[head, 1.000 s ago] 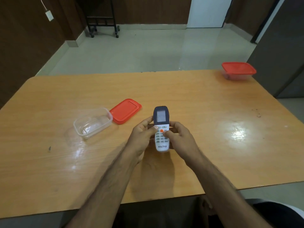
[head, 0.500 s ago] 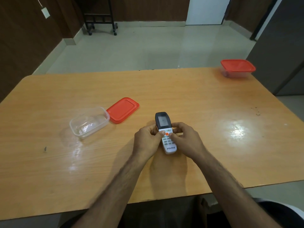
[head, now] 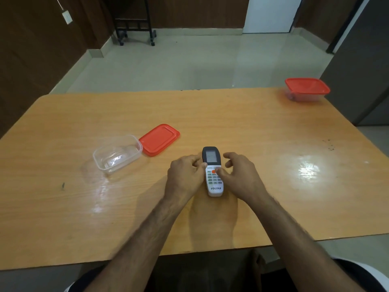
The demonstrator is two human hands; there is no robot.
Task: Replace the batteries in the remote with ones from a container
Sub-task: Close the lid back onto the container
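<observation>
A white remote (head: 212, 159) with a dark screen end and "VOLTAS" on its near end lies face up on the wooden table (head: 263, 131). My left hand (head: 185, 175) sits against its left side, fingers curled, thumb on its edge. To the remote's right, my right hand (head: 242, 175) has its thumb on the orange button, while its fingers are lifted off and loosely spread. An open clear container (head: 137, 144) stands to the left, and no batteries show in it. Its red lid (head: 159, 139) lies beside it.
A second clear container with a red lid on it (head: 307, 88) stands at the table's far right corner. A dark cabinet (head: 362, 70) rises beside that corner. Beyond the far edge is pale floor with a black wheeled stand (head: 134, 22).
Both hands have lowered the remote from a raised, tilted hold down onto the table. My right hand's fingers have come off the remote's side and spread.
</observation>
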